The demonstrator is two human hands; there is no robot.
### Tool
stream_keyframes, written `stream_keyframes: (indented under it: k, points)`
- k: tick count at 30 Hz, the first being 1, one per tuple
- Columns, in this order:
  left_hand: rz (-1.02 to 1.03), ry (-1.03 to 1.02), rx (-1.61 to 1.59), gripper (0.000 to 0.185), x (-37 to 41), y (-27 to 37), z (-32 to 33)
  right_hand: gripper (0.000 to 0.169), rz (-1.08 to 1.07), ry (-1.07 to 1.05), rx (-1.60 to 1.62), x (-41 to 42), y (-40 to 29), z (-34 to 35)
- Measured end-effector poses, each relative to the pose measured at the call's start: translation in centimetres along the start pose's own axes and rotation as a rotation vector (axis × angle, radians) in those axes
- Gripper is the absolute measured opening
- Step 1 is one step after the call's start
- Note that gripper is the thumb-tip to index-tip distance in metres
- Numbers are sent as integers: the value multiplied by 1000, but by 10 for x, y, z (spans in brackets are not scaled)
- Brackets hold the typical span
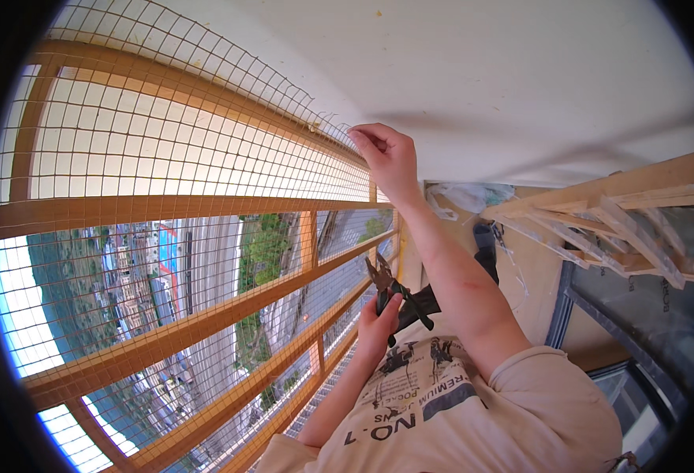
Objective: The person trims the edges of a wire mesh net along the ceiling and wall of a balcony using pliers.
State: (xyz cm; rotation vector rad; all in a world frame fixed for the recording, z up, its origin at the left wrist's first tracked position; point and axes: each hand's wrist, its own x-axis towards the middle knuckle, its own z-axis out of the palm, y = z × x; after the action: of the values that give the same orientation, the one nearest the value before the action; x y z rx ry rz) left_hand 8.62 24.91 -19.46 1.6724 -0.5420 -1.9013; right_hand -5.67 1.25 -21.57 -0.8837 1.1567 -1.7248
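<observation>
My right hand [388, 156] reaches forward, thumb and fingertips pinched on the cut edge of a wire mesh [205, 133]. Loose, bent wire ends stick out along that edge, close to my fingertips. Lower down, in front of my shirt, my left hand [376, 325] grips a pair of pliers [385, 284] with dark green handles. The pliers' jaws point away from me and stand apart, with nothing visible between them. The square-grid mesh spreads along my left side over a wooden frame [128, 204] of rails and posts. Its upper strip reaches past the frame towards a white wall.
The white wall [530, 71] stands ahead of me. On the floor lie a clear plastic bag [468, 195] and some cord [521, 281]. A slatted wooden structure [613, 219] and a film-covered panel [643, 325] are at my right. Beyond the mesh, a road [211, 284] runs far below.
</observation>
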Motion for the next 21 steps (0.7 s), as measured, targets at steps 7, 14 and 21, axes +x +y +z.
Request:
stream_keyframes:
  k: [7,14,21]
  points:
    - [-12,-2,75,22,-3,-1,4,22,371,-353,256,24,-2,-38]
    - [-8,-8,78,18,-1,-7,6,23,637,-418,509,34,-5,-44]
    - [-14,-15,63,19,-2,-7,14,18,143,-236,-75,23,-9,-37]
